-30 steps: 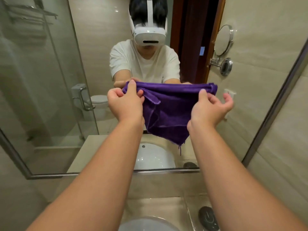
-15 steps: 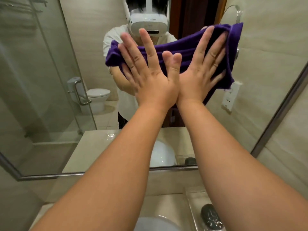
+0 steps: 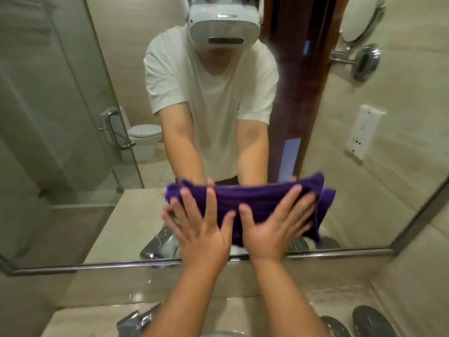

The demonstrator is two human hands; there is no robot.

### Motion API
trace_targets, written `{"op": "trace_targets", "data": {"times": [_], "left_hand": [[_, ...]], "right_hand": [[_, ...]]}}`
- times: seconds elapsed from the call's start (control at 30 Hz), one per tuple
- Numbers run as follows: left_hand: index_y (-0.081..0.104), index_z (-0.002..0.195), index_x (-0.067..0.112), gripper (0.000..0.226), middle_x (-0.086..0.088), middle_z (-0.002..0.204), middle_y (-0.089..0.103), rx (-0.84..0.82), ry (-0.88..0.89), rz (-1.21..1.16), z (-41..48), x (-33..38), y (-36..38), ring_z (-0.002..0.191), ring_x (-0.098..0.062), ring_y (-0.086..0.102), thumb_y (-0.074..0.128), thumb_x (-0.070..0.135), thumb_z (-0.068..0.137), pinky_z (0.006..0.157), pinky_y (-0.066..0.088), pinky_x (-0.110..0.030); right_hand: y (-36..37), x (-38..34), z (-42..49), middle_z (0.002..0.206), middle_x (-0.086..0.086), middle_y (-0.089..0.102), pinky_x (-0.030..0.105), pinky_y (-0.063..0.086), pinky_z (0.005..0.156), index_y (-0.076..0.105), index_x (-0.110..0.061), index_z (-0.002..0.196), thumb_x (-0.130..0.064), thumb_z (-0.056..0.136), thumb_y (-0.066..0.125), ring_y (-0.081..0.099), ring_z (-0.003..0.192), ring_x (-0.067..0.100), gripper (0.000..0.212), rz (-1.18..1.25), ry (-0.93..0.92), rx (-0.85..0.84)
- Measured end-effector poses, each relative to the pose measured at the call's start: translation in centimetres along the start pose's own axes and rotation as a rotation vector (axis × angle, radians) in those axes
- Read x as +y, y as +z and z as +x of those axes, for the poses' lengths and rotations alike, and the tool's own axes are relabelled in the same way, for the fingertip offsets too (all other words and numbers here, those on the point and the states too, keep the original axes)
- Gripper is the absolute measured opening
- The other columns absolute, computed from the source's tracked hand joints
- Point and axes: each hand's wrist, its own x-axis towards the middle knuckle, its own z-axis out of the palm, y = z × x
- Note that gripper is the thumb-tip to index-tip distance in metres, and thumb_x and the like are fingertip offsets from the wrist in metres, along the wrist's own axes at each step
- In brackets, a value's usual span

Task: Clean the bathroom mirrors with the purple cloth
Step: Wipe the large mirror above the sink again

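Our left hand (image 3: 204, 237) and right hand (image 3: 272, 232), both blurred by motion, covered much of the purple cloth (image 3: 257, 203). The faucet (image 3: 132, 322) and two dark objects (image 3: 369, 321), which we could not identify, were cut by the bottom edge, the round mirror (image 3: 357, 18) by the top.

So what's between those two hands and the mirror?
The purple cloth: in the head view, the left hand and right hand press it flat against the mirror with straight fingers.
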Motion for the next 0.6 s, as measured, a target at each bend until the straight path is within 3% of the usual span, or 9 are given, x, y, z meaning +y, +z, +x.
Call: {"op": "trace_targets", "data": {"times": [0.1, 0.27, 0.4, 0.5, 0.6], "left_hand": [[-0.009, 0.158, 0.028, 0.076, -0.010, 0.163, -0.026, -0.131, -0.033, 0.049, -7.7, -2.5, 2.2, 0.150, -0.032, -0.022, 0.022, 0.064, 0.098, 0.112, 0.007, -0.070], [-0.009, 0.159, 0.027, 0.080, -0.015, 0.164, -0.020, -0.201, -0.176, 0.049, -10.1, -2.3, 2.2, 0.150, -0.038, -0.015, 0.017, 0.070, 0.096, 0.111, 0.008, -0.075], [-0.017, 0.156, 0.029, 0.084, -0.016, 0.161, -0.027, -0.145, -0.261, -0.100, -3.2, 0.2, -1.0, 0.149, -0.040, -0.018, 0.015, 0.074, 0.093, 0.111, 0.000, -0.075], [-0.004, 0.156, 0.025, 0.084, -0.027, 0.160, -0.009, -0.001, -0.218, -0.106, 5.7, 0.8, -4.8, 0.147, -0.047, -0.007, 0.020, 0.074, 0.093, 0.112, -0.005, -0.070], [0.007, 0.157, 0.019, 0.086, -0.032, 0.161, 0.007, 0.118, -0.167, 0.000, 14.0, 1.1, -9.1, 0.147, -0.052, 0.003, 0.026, 0.074, 0.094, 0.112, 0.000, -0.072]], "right_hand": [[2.1, 4.1, -6.4, 0.146, 0.048, 0.027, 0.081, 0.029, 0.096, 0.008, -0.014, 0.154, -0.089, 0.082, 0.023, 0.033, 0.129, 0.068, 0.105, -0.045, 0.114, -0.133], [2.6, 4.8, -8.1, 0.152, 0.045, 0.016, 0.079, 0.023, 0.102, 0.000, -0.021, 0.155, -0.093, 0.077, 0.023, 0.021, 0.137, 0.063, 0.108, -0.023, 0.125, -0.154], [0.2, -0.3, -2.5, 0.156, 0.037, 0.018, 0.077, 0.024, 0.103, 0.003, -0.023, 0.154, -0.093, 0.069, 0.037, 0.021, 0.140, 0.055, 0.115, 0.058, 0.006, -0.071], [-2.7, -6.8, 4.7, 0.160, 0.027, 0.023, 0.071, 0.031, 0.101, 0.015, -0.022, 0.157, -0.096, 0.070, 0.035, 0.025, 0.141, 0.043, 0.116, 0.054, -0.119, 0.092], [-5.8, -13.7, 10.6, 0.163, 0.019, 0.024, 0.068, 0.028, 0.105, 0.026, -0.020, 0.157, -0.096, 0.071, 0.036, 0.026, 0.146, 0.038, 0.115, 0.059, -0.225, 0.201]]}}
